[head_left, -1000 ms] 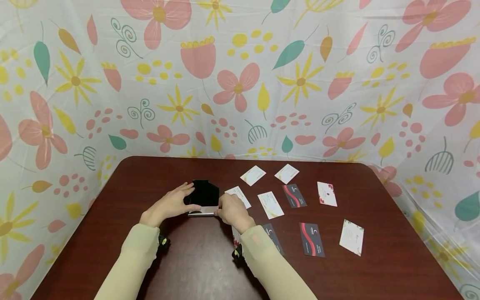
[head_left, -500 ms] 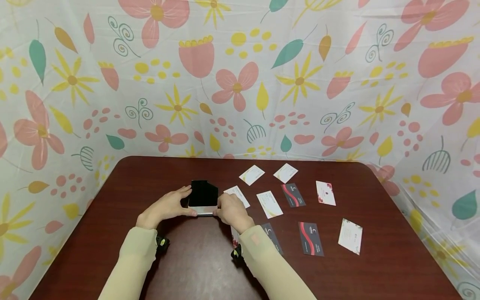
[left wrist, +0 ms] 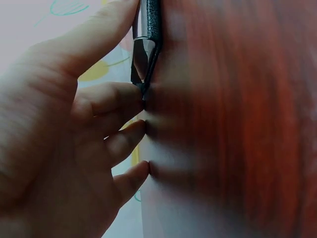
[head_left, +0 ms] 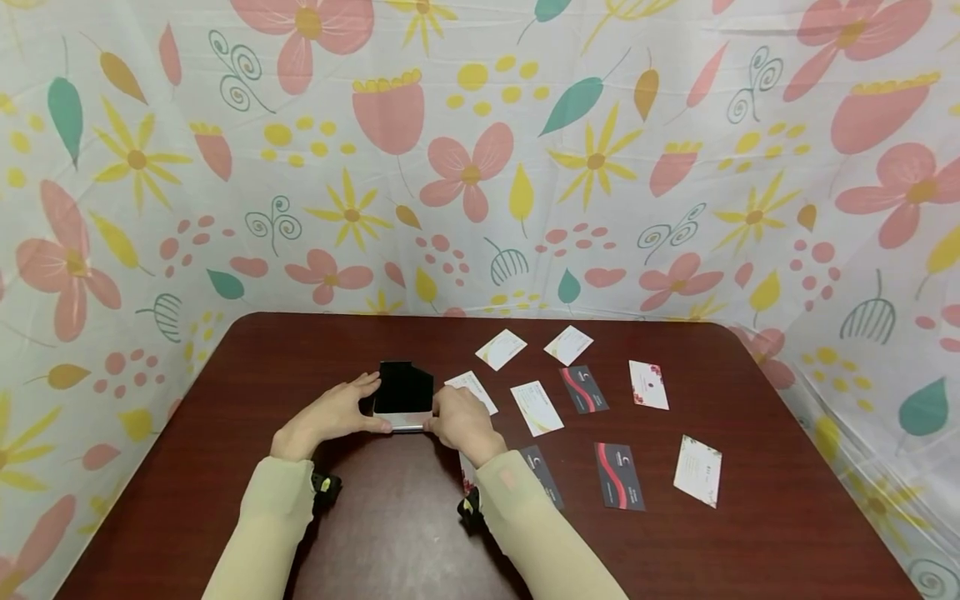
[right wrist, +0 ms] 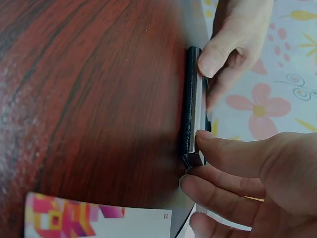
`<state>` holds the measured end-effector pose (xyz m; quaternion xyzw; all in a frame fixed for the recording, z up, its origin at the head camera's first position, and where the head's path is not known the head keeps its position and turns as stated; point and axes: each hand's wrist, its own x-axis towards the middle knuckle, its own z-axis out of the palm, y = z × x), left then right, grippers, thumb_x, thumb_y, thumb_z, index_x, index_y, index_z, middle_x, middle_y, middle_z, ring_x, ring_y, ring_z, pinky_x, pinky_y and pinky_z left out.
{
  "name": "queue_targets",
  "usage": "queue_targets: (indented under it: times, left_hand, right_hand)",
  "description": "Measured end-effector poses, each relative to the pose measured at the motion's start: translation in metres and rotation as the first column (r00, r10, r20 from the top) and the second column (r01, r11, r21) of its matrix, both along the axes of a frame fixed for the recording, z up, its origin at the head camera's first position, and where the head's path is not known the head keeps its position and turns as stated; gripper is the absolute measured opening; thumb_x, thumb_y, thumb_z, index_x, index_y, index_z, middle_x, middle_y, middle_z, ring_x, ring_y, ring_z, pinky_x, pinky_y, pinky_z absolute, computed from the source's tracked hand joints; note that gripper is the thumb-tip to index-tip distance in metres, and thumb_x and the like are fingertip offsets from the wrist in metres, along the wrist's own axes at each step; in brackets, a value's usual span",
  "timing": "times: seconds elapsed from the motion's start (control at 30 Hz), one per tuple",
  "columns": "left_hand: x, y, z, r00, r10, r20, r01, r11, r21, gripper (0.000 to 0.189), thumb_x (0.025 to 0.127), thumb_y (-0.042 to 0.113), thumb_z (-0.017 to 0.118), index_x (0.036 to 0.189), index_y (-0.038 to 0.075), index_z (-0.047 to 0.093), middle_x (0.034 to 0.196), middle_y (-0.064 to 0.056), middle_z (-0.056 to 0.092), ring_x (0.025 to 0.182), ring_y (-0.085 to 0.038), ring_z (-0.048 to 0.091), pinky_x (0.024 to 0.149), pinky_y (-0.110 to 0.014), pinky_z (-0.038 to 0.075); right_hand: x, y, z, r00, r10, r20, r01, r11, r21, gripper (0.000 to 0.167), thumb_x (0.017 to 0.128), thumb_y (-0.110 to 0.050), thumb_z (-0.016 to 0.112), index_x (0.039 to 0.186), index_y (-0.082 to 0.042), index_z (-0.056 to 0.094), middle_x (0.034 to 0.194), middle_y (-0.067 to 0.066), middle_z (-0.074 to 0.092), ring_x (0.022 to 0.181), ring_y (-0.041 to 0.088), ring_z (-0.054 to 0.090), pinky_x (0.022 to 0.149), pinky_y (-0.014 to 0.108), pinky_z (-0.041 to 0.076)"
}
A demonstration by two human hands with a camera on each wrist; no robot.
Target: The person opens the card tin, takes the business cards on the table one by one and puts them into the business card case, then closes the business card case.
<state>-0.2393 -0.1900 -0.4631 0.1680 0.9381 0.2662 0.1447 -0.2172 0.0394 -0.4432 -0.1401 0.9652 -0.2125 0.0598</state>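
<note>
A business card case (head_left: pixel 402 390) stands open on the table, black inside, with a silver metal strip along its front edge. My left hand (head_left: pixel 333 414) grips its left side, thumb at the front left corner and index finger at the side. In the left wrist view, the other fingertips (left wrist: pixel 126 144) reach down to the table. My right hand (head_left: pixel 465 423) holds the front right corner, its thumb (right wrist: pixel 218 148) on the metal and its fingers beside the case end. The lid's inside is dark and shows little detail.
Several business cards lie on the brown table (head_left: pixel 375 533) to the right, including a white one (head_left: pixel 536 408), a dark one with a red stripe (head_left: pixel 619 476) and a flowered one (head_left: pixel 698 471). Another card (right wrist: pixel 99 218) lies by my right wrist. A floral curtain (head_left: pixel 480 167) hangs behind.
My left thumb has drawn back from over the metal strip to the case's front left corner, baring more of the strip. My right hand keeps its hold; the view has drifted slightly.
</note>
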Motion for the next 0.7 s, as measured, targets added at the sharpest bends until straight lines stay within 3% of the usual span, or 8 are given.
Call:
queue_targets:
  times: [0.2,0.33,0.4,0.5,0.63,0.7]
  left_hand:
    - [0.001,-0.001,0.0,1.0,-0.008,0.011,0.008,1.0,0.004,0.1,0.079,0.052,0.077,0.15,-0.002,0.033,0.159,-0.019,0.02,0.143,-0.046,0.018,0.111,-0.06,0.021]
    - [0.002,-0.002,0.0,1.0,-0.012,0.018,0.011,1.0,0.004,0.098,0.08,0.05,0.077,0.151,-0.002,0.033,0.159,-0.02,0.019,0.142,-0.05,0.015,0.111,-0.061,0.019]
    - [0.002,-0.002,0.0,1.0,-0.007,0.023,0.007,1.0,0.006,0.098,0.08,0.05,0.077,0.151,-0.001,0.032,0.16,-0.019,0.018,0.141,-0.051,0.013,0.111,-0.061,0.018]
    - [0.003,-0.001,0.0,0.999,-0.009,0.035,0.009,1.0,0.011,0.098,0.081,0.05,0.076,0.151,-0.001,0.031,0.16,-0.019,0.017,0.141,-0.051,0.012,0.111,-0.062,0.018]
    - [0.002,0.0,0.0,0.999,-0.015,0.034,0.015,1.0,0.012,0.099,0.081,0.051,0.076,0.151,-0.002,0.031,0.16,-0.02,0.017,0.141,-0.051,0.012,0.111,-0.062,0.017]
    - [0.002,-0.001,0.0,0.999,-0.014,0.033,0.014,1.0,0.013,0.099,0.081,0.052,0.076,0.151,-0.002,0.031,0.16,-0.02,0.017,0.142,-0.051,0.012,0.111,-0.062,0.017]
  right_hand:
    - [0.001,0.006,0.001,1.0,-0.009,-0.004,0.009,0.999,-0.04,0.021,0.084,-0.028,0.078,0.069,-0.016,0.069,0.062,-0.006,0.058,0.062,0.013,0.054,0.055,0.031,0.045]
    - [0.001,0.016,0.005,0.999,-0.035,0.014,0.036,0.997,-0.065,0.016,0.085,-0.03,0.077,0.081,-0.015,0.074,0.077,-0.002,0.067,0.071,0.019,0.062,0.058,0.036,0.049]
    - [0.0,0.023,0.008,0.999,-0.048,0.02,0.049,0.997,-0.063,0.019,0.085,-0.03,0.077,0.092,-0.013,0.076,0.089,0.003,0.07,0.079,0.022,0.065,0.063,0.038,0.051]
    - [-0.001,0.037,0.013,0.998,-0.064,0.022,0.065,0.995,-0.075,0.03,0.085,-0.029,0.076,0.105,-0.007,0.074,0.099,0.009,0.071,0.077,0.025,0.067,0.068,0.039,0.054]
    - [-0.001,0.058,0.021,0.996,-0.091,0.001,0.091,0.991,-0.099,0.033,0.086,-0.028,0.076,0.107,-0.003,0.072,0.099,0.013,0.07,0.078,0.026,0.067,0.073,0.04,0.053]
    - [-0.001,0.069,0.026,0.993,-0.116,0.001,0.116,0.988,-0.105,0.032,0.086,-0.029,0.076,0.105,-0.004,0.072,0.099,0.01,0.07,0.087,0.027,0.065,0.076,0.041,0.052]
